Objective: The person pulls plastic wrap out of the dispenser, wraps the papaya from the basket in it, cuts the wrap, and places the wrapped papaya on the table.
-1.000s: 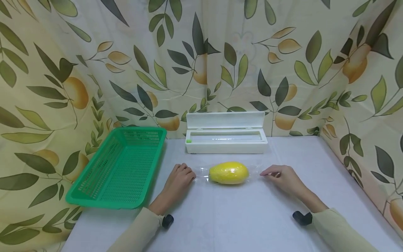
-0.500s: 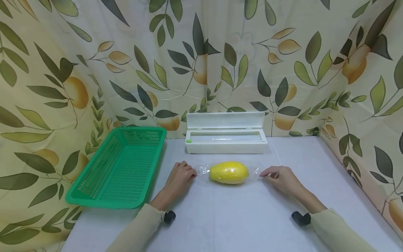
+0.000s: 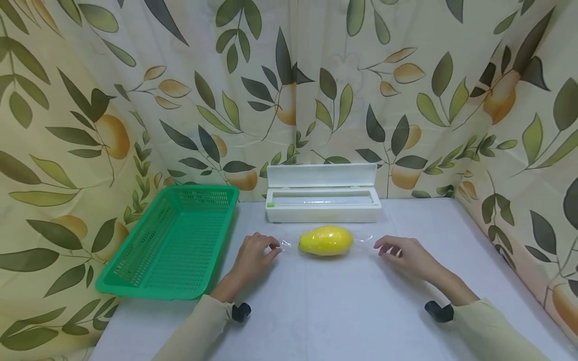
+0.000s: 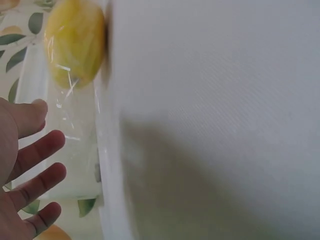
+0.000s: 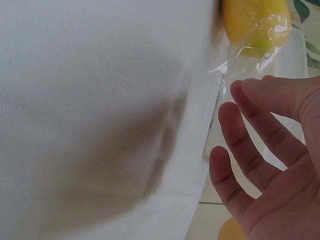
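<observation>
A yellow oblong fruit [image 3: 326, 240] wrapped in clear film lies crosswise on the white cloth, film tails sticking out at both ends. My left hand [image 3: 255, 255] is beside the left tail [image 3: 286, 243], thumb and finger parted at its tip; in the left wrist view the left hand [image 4: 25, 165] has its fingers spread, the fruit [image 4: 75, 42] beyond. Just off the right tail [image 3: 363, 238] is my right hand [image 3: 408, 258]. The right wrist view shows the right hand [image 5: 272, 145] with loosely bent fingers near the film below the fruit [image 5: 256, 25]; contact there is unclear.
Behind the fruit stands a white box [image 3: 323, 214] with its lid raised and a roll of film inside. A green perforated basket [image 3: 173, 250] is at the left. Patterned curtains surround the white-covered table [image 3: 325, 311].
The wrapped fruit has shifted slightly away from me, closer to the white box. The left thumb and finger have parted from the film tail, and the right fingertips have loosened. The head view has tilted slightly.
</observation>
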Tool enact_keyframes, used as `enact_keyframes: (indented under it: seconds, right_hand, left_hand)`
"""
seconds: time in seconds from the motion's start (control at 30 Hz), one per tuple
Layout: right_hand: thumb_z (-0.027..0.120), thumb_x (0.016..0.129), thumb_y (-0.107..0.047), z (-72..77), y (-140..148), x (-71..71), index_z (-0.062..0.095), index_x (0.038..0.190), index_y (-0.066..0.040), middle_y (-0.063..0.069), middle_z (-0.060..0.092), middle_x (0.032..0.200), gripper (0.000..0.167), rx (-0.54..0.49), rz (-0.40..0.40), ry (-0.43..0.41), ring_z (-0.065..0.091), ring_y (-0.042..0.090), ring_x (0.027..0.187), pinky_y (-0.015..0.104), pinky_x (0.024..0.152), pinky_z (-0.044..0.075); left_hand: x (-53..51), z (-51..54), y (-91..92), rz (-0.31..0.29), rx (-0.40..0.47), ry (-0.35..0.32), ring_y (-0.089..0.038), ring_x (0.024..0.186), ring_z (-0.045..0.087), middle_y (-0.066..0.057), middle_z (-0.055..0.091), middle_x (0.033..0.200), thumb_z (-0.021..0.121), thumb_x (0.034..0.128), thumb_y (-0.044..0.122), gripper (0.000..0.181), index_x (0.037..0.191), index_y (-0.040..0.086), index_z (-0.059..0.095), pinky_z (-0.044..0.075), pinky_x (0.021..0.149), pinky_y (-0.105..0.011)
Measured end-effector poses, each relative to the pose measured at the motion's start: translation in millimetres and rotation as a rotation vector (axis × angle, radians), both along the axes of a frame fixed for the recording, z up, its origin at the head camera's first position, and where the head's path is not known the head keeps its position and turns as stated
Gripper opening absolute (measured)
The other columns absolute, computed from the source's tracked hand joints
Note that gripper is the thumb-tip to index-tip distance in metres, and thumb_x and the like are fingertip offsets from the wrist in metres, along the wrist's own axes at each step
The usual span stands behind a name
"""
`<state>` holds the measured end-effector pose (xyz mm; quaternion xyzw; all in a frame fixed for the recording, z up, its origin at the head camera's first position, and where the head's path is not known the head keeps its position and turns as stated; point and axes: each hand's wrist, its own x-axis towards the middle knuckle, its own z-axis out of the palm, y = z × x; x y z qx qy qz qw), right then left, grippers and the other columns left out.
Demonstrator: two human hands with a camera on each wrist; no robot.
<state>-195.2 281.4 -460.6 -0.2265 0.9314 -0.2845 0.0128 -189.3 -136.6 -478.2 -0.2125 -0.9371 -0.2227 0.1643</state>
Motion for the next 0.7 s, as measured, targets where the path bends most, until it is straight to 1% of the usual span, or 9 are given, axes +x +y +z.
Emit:
enact_keyframes:
  seconds: [0.1,0.23,0.33,0.4,0.53,0.6,0.7]
  right_hand:
    - [0.073,0.091,-0.003,4.4,-2.3,-3.0,0.073,0.11,-0.01,-0.002,0.073,0.092,0.02,0.012,-0.007,0.016,0.061,0.011,0.078,0.026,0.067,0.053]
    - [0.074,0.092,-0.004,13.6,-8.9,-10.1,0.074,0.108,-0.009,-0.002,0.073,0.089,0.016,0.0,-0.012,0.076,0.06,0.011,0.074,0.025,0.063,0.052]
    - [0.073,0.093,-0.004,21.0,-16.1,-16.3,0.074,0.106,-0.009,-0.001,0.073,0.09,0.015,-0.007,-0.006,0.11,0.061,0.012,0.075,0.026,0.063,0.052]
    - [0.072,0.093,-0.004,24.9,-21.9,-20.9,0.075,0.107,-0.009,0.0,0.074,0.093,0.015,-0.011,0.001,0.123,0.062,0.013,0.077,0.026,0.066,0.053]
    - [0.072,0.095,-0.006,29.8,-35.7,-31.5,0.075,0.11,-0.008,0.005,0.075,0.102,0.015,-0.033,0.034,0.132,0.065,0.018,0.086,0.03,0.073,0.056]
    - [0.073,0.095,-0.008,31.0,-43.3,-37.5,0.075,0.112,-0.007,0.008,0.075,0.108,0.017,-0.052,0.057,0.129,0.067,0.022,0.091,0.034,0.076,0.057]
    - [0.073,0.095,-0.009,31.2,-54.7,-46.8,0.073,0.118,-0.006,0.011,0.073,0.116,0.023,-0.062,0.098,0.105,0.069,0.028,0.1,0.042,0.081,0.059]
  left_hand:
    - [-2.9,-1.8,2.5,-0.014,0.023,0.058,-0.013,0.077,0.058,0.005,0.073,0.083,0.083,0.0881,0.019,0.011,0.097,0.014,0.079,0.044,0.071,-0.031]
    - [-6.3,1.3,10.9,-0.019,0.07,0.135,-0.014,0.071,0.056,0.004,0.072,0.08,0.083,0.0878,0.02,0.013,0.097,0.013,0.078,0.041,0.065,-0.03]
    - [-5.4,7.5,23.6,0.002,0.116,0.146,-0.016,0.072,0.058,0.001,0.073,0.081,0.084,0.0869,0.021,0.016,0.099,0.012,0.077,0.044,0.067,-0.032]
    - [-3.7,10.6,34.7,0.03,0.136,0.13,-0.018,0.077,0.061,0.001,0.074,0.085,0.084,0.0868,0.024,0.02,0.101,0.013,0.077,0.046,0.07,-0.034]
    - [0.2,13.6,59.4,0.07,0.15,0.067,-0.02,0.094,0.066,-0.002,0.073,0.101,0.084,0.0869,0.029,0.028,0.108,0.013,0.076,0.049,0.077,-0.035]
    - [2.5,14.9,71.3,0.082,0.16,0.035,-0.021,0.098,0.066,-0.003,0.07,0.109,0.084,0.0871,0.033,0.032,0.112,0.013,0.075,0.049,0.077,-0.034]
    - [6.0,15.1,87.9,0.107,0.174,-0.005,-0.021,0.098,0.064,-0.004,0.065,0.115,0.083,0.0866,0.04,0.039,0.116,0.016,0.074,0.049,0.077,-0.032]
